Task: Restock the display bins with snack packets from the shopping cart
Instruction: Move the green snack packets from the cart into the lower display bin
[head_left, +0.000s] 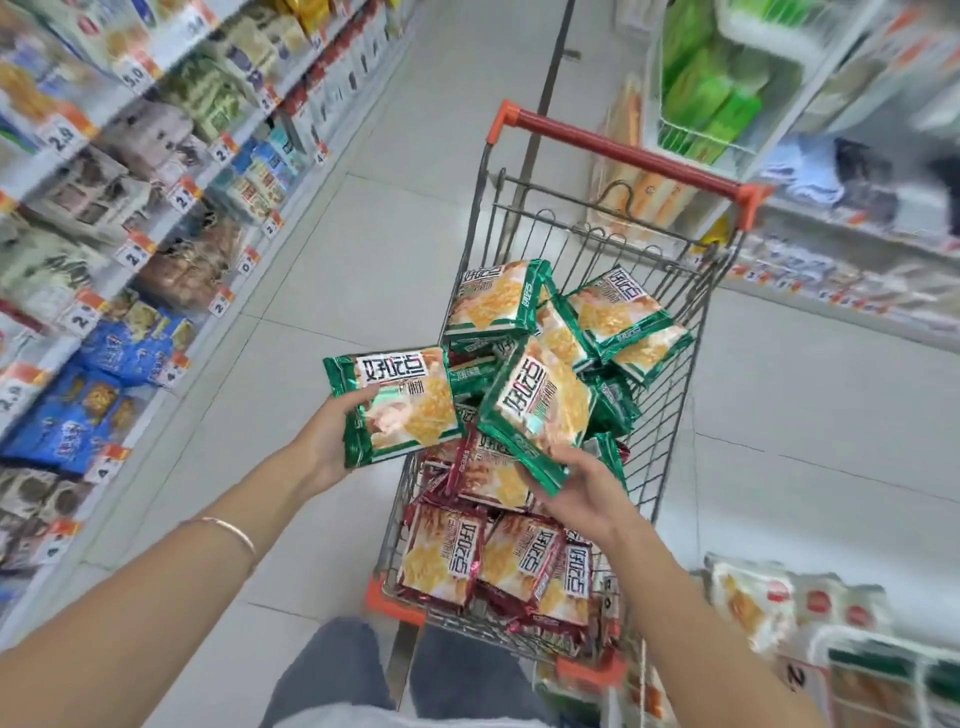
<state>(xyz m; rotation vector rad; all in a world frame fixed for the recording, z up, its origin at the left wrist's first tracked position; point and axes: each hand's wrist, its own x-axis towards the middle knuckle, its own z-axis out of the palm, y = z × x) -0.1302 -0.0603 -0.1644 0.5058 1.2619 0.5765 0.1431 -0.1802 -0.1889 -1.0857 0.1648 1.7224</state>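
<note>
Left hand (327, 441) grips packet (400, 405); right hand (589, 491), seemingly another (535, 415)

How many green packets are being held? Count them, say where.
2. One green packet in the left hand, beside the cart; a second green packet in the right hand, above it.

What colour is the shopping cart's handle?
The handle is dark red with orange end caps, clearest in the head view.

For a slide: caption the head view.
Left hand holds a green snack packet, right hand a second green packet, by the shopping cart.
</note>
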